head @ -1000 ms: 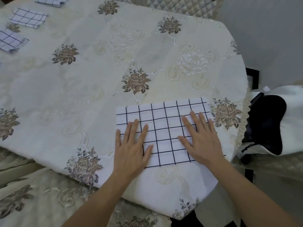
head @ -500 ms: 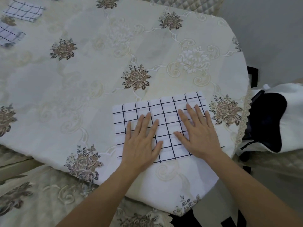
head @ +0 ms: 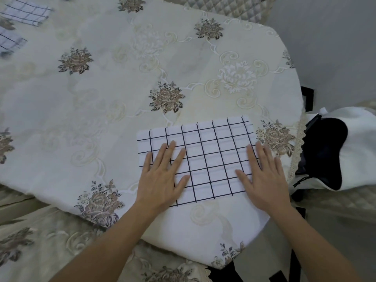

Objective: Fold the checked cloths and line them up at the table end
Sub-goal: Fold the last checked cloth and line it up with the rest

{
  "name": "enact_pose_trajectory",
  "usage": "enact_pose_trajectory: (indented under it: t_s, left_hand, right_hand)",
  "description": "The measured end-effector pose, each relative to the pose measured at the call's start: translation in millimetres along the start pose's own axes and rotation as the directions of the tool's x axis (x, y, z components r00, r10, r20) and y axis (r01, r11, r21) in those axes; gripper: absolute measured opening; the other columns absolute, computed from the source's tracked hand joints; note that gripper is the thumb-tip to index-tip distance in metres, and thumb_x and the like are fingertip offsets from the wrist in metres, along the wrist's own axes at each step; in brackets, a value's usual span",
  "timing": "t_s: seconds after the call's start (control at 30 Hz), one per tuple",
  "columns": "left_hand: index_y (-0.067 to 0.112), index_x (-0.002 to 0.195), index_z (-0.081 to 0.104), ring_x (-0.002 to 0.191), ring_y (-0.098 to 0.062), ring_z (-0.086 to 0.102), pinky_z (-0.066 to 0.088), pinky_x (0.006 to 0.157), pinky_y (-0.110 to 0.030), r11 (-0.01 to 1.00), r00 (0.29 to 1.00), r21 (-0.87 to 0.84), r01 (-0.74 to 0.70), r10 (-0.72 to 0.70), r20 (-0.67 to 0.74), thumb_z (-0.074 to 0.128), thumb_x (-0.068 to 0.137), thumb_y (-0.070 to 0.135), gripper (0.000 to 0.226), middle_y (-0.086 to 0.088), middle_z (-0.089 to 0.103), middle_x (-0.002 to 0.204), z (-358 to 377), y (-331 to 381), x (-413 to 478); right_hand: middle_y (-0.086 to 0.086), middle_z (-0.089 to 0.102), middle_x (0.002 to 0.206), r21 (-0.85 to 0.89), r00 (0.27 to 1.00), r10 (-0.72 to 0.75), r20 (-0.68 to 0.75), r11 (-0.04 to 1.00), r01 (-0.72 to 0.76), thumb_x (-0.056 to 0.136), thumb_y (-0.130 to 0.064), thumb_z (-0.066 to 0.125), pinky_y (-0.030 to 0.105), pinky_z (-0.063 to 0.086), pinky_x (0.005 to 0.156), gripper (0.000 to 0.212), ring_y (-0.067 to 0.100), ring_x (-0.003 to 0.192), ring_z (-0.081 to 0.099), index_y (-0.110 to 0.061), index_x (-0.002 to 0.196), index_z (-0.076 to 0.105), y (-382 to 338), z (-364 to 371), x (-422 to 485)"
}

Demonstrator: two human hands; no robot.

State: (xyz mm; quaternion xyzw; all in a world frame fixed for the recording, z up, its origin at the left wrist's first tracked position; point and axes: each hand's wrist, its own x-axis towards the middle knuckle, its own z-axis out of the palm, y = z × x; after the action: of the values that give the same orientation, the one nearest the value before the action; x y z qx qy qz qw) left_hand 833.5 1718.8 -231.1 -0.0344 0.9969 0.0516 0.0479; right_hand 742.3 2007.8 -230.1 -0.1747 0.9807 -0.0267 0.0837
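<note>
My checked cloth (head: 211,159) lies flat on the bench (head: 101,102), near the corner closest to me. My left hand (head: 160,180) rests on its left part and my right hand (head: 264,180) on its right edge. Both hands are flat, with fingers straight and spread, gripping nothing. I think the cloth is thin, soft and very light, so it will flop and bend when I lift it. It may also slide on the smooth bench cover. I think it is best to pinch two corners on one side and bring them over. More checked cloths (head: 26,13) lie well apart, at the far end.
</note>
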Motion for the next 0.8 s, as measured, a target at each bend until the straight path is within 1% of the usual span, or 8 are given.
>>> enact_pose_trajectory:
  t_s: [0.1,0.2,0.37,0.43,0.53,0.63,0.73,0.8]
  left_hand:
    - [0.032,0.159,0.010,0.154,-0.019,0.000,0.011,0.122,-0.054,1.000,1.000,-0.008,0.002,-0.002,-0.016,0.020,0.098,0.066,0.071,0.002,0.001,0.167,-2,8,12]
    - [0.031,0.159,0.011,0.154,-0.019,0.001,0.009,0.122,-0.055,1.000,0.999,-0.011,0.001,-0.001,-0.043,0.023,0.097,0.066,0.072,0.001,0.003,0.167,-6,17,25]
    - [0.030,0.159,0.009,0.154,-0.017,-0.001,0.007,0.122,-0.054,0.999,0.999,-0.033,0.019,-0.020,-0.031,0.014,0.096,0.066,0.072,0.002,0.000,0.167,-8,21,59]
    - [0.033,0.159,0.005,0.153,-0.015,-0.005,0.006,0.122,-0.054,0.999,0.999,-0.026,0.029,-0.030,-0.018,0.014,0.097,0.066,0.071,0.003,-0.003,0.167,-6,14,67]
    - [0.036,0.158,-0.002,0.153,-0.014,-0.010,0.004,0.123,-0.051,0.999,0.999,-0.023,0.040,-0.040,-0.031,0.016,0.098,0.065,0.069,0.005,-0.009,0.167,-3,3,68]
    - [0.034,0.158,-0.003,0.153,-0.015,-0.008,0.005,0.123,-0.052,0.998,0.997,-0.011,0.068,-0.068,-0.030,0.016,0.098,0.065,0.070,0.004,-0.009,0.167,-3,-2,71]
    - [0.028,0.159,0.002,0.154,-0.018,-0.003,0.005,0.123,-0.053,0.993,0.991,-0.012,0.121,-0.121,-0.062,0.017,0.099,0.064,0.072,0.002,-0.003,0.167,-10,8,60]
    - [0.025,0.159,0.004,0.154,-0.018,-0.003,0.005,0.123,-0.052,0.996,0.993,-0.034,0.082,-0.084,-0.082,0.021,0.100,0.061,0.072,0.001,-0.002,0.167,-13,27,40]
  right_hand:
    - [0.007,0.003,0.167,-0.001,0.998,0.036,-0.046,0.999,-0.036,0.097,-0.068,0.013,0.052,0.007,0.123,0.080,0.024,0.153,-0.004,-0.017,0.159,0.007,-11,-12,5]
    - [0.006,0.004,0.167,0.049,0.989,-0.055,-0.134,0.997,0.062,0.098,-0.065,0.018,0.048,0.004,0.124,0.078,0.024,0.153,-0.001,-0.017,0.159,0.010,-46,-23,30]
    - [0.001,0.003,0.167,0.070,0.980,-0.185,-0.073,0.979,0.190,0.098,-0.065,0.016,0.048,0.005,0.124,0.074,0.023,0.153,-0.003,-0.024,0.159,0.008,-93,-18,82]
    - [-0.002,0.001,0.167,0.059,0.983,-0.181,-0.030,0.981,0.183,0.096,-0.068,0.013,0.048,0.003,0.124,0.074,0.021,0.153,-0.005,-0.029,0.159,0.006,-80,-12,91]
    - [-0.004,0.002,0.167,0.015,0.990,-0.125,-0.062,0.992,0.126,0.095,-0.070,0.012,0.048,0.006,0.123,0.072,0.019,0.153,-0.002,-0.035,0.158,0.007,-40,-7,92]
    - [-0.004,-0.003,0.167,0.015,0.997,-0.076,-0.030,0.997,0.076,0.096,-0.069,0.011,0.048,0.003,0.123,0.071,0.019,0.153,-0.007,-0.036,0.158,0.001,-17,-10,97]
    - [0.001,-0.004,0.167,0.027,0.998,-0.034,-0.057,0.999,0.036,0.096,-0.069,0.012,0.052,0.004,0.123,0.075,0.024,0.153,-0.006,-0.029,0.159,0.002,-24,-16,93]
    - [0.004,0.000,0.167,0.056,0.990,-0.057,-0.127,0.996,0.065,0.097,-0.067,0.017,0.050,0.003,0.123,0.076,0.026,0.153,-0.003,-0.023,0.159,0.007,-42,-22,71]
